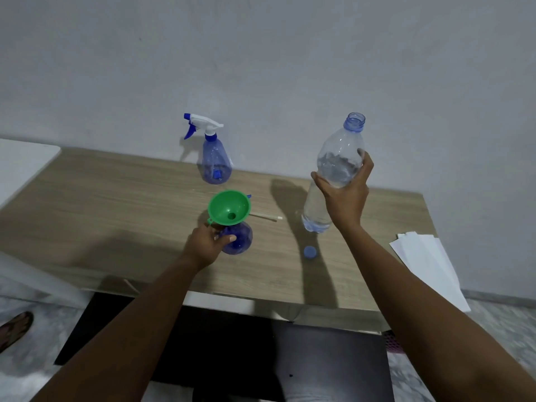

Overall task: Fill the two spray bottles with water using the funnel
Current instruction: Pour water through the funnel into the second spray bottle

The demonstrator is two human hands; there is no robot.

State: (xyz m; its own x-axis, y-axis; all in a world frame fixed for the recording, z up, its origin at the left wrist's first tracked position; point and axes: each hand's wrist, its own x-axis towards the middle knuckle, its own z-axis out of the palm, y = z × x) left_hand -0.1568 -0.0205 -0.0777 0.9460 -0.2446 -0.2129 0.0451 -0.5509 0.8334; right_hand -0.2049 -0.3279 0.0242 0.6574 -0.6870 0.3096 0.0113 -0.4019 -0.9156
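Although the green funnel (pixel 229 206) already sits in the open neck of the near spray bottle (pixel 240 240), no water is running through it, so the filling looks barely begun. That bottle stands on the wooden table (pixel 116 198) near the middle, and whether any water lies inside it cannot be told through the blue plastic. Its spray head seems to lie just behind the funnel, where a thin dip tube (pixel 265 217) shows on the table. The far spray bottle (pixel 217 163) stands by the wall with its trigger head on, so it appears untouched: that head must come off and the funnel must move across before it can be filled.

The left hand (pixel 207 246) curls round the near spray bottle's shoulder just under the funnel, thumb across the front, steadying it. The right hand (pixel 346 195) wraps the middle of the clear water bottle (pixel 339 158), fingers spread wide round its girth. This bottle is uncapped, roughly upright with its mouth leaning slightly right, well to the right of the funnel and partly full. Its blue cap (pixel 309 252) lies on the table just near of the bottle's base. By this reading, both pours remain.
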